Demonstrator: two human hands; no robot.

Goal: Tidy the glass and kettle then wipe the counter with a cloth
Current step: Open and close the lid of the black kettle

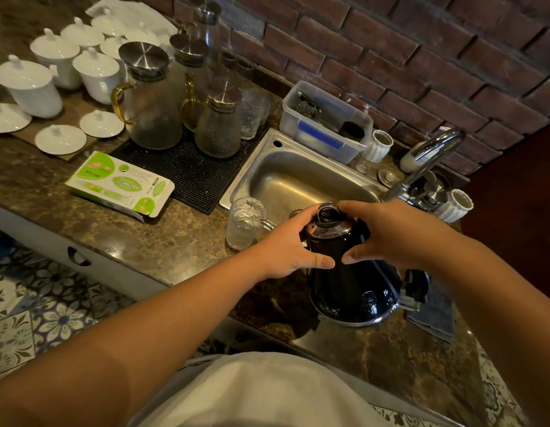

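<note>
A steel sink (pixel 298 177) is sitting just beyond the fingers, a curved tap (pixel 427 161) rising to their right. Glass pitchers (pixel 153 112) are standing on a black mat (pixel 190 174) far left of the fingers, white lidded cups (pixel 33 84) beyond. A green packet (pixel 119 183) is lying left. A plastic tub (pixel 326 121) is resting behind the sink.

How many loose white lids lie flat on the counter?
3 lids: one at the picture's left edge, one nearest the counter front, one beside the big pitcher. Others may be hidden.
</note>
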